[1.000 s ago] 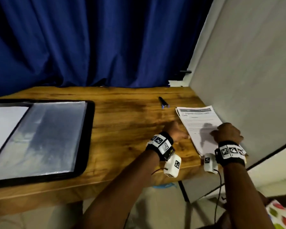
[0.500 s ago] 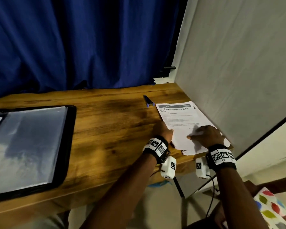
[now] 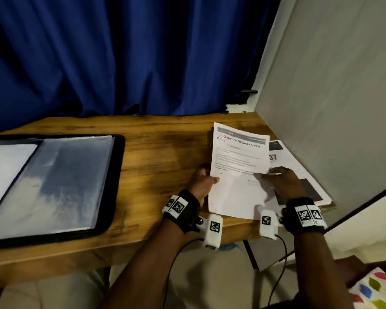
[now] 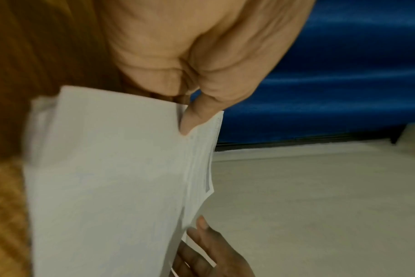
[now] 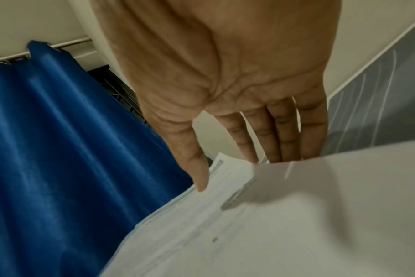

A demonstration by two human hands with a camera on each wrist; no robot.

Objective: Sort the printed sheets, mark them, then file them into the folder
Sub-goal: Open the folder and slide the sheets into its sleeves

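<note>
A printed sheet (image 3: 236,168) headed "Organize Network Cable Coils" is lifted off the stack of sheets (image 3: 299,168) at the table's right end, its far edge raised. My left hand (image 3: 210,178) pinches its left edge, thumb on the printed face; the left wrist view shows that thumb (image 4: 194,116) on the sheet (image 4: 107,178). My right hand (image 3: 270,175) holds the right edge, thumb on top. In the right wrist view its straight fingers (image 5: 282,135) pass behind the sheet (image 5: 249,234). The open black folder (image 3: 118,175) with clear sleeves lies at the left. No pen is in view.
A wooden table (image 3: 165,152) carries everything. A blue curtain (image 3: 120,52) hangs behind it and a grey wall panel (image 3: 332,85) stands close along the right side of the stack. Bare wood lies between folder and sheets.
The top sheet has come up off the stack and shifted left between both hands. It now covers the spot where the pen lay. The stack beneath is exposed.
</note>
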